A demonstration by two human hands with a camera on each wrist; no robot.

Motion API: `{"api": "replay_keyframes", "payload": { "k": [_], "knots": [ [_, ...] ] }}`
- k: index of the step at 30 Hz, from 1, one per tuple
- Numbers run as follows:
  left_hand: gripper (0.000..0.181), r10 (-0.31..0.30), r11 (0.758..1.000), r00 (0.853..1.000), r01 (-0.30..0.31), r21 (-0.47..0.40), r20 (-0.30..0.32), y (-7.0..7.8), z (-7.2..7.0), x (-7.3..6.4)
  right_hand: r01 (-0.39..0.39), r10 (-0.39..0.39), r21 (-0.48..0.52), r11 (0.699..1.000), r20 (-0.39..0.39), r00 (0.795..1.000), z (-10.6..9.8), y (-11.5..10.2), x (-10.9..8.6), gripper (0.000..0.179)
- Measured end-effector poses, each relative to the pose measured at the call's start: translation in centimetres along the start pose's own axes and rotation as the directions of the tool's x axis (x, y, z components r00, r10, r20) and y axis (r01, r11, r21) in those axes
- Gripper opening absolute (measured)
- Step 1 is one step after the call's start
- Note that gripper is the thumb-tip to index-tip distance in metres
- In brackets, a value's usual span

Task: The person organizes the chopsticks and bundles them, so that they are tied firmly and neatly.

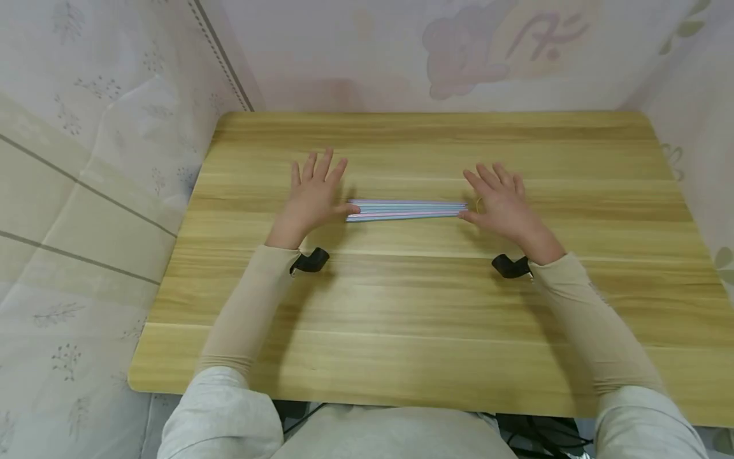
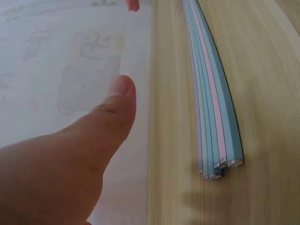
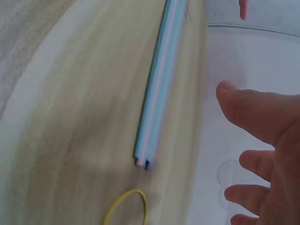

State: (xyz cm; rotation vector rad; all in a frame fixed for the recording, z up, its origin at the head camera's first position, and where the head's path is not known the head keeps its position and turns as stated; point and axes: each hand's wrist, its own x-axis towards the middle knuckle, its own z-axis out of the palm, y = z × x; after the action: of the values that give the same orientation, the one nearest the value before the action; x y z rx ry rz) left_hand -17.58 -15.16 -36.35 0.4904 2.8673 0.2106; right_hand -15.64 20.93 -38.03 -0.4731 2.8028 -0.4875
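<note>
A bundle of long, thin pastel sticks (image 1: 407, 209) in blue, pink and purple lies crosswise on the wooden table; their exact kind cannot be told. My left hand (image 1: 312, 197) hovers at the bundle's left end, fingers spread, its thumb overlapping the sticks in the head view. The left wrist view shows that thumb (image 2: 117, 101) apart from the sticks (image 2: 213, 103). At the other end, my right hand (image 1: 504, 204) is spread and holds nothing. A thin yellow rubber band (image 1: 478, 205) lies just beyond the sticks' right end, beside the right hand; the right wrist view shows part of it.
The wooden table (image 1: 401, 306) has rounded corners and meets a patterned pale wall covering (image 1: 355, 57) at the back. Black wrist cameras stick out inward from both sleeves. Dark cables (image 1: 539, 433) hang below the front edge.
</note>
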Motion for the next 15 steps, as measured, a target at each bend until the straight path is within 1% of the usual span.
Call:
{"api": "replay_keyframes", "payload": {
  "k": [5, 9, 11, 15],
  "knots": [
    [0.098, 0.016, 1.000, 0.999, -0.015, -0.010, 0.044, 0.3, 0.7, 0.4, 0.025, -0.025, 0.009, 1.000, 0.030, 0.999, 0.9, -0.4, 0.6, 0.080],
    [0.098, 0.033, 0.999, 0.997, -0.032, -0.021, 0.075, 0.5, 1.4, 0.5, 0.058, -0.057, -0.008, 0.998, 0.057, 0.997, 1.7, -0.4, 1.1, 0.072],
    [0.098, 0.045, 0.998, 0.996, -0.042, -0.035, 0.080, 0.7, 1.7, 0.5, 0.079, -0.078, -0.013, 0.997, 0.055, 0.995, 2.1, -0.4, 1.3, 0.067],
    [0.093, 0.062, 0.997, 0.994, -0.058, -0.052, 0.094, 1.1, 2.3, 0.6, 0.143, -0.143, -0.020, 0.989, 0.010, 0.990, 2.8, -0.4, 1.6, 0.055]
  ]
}}
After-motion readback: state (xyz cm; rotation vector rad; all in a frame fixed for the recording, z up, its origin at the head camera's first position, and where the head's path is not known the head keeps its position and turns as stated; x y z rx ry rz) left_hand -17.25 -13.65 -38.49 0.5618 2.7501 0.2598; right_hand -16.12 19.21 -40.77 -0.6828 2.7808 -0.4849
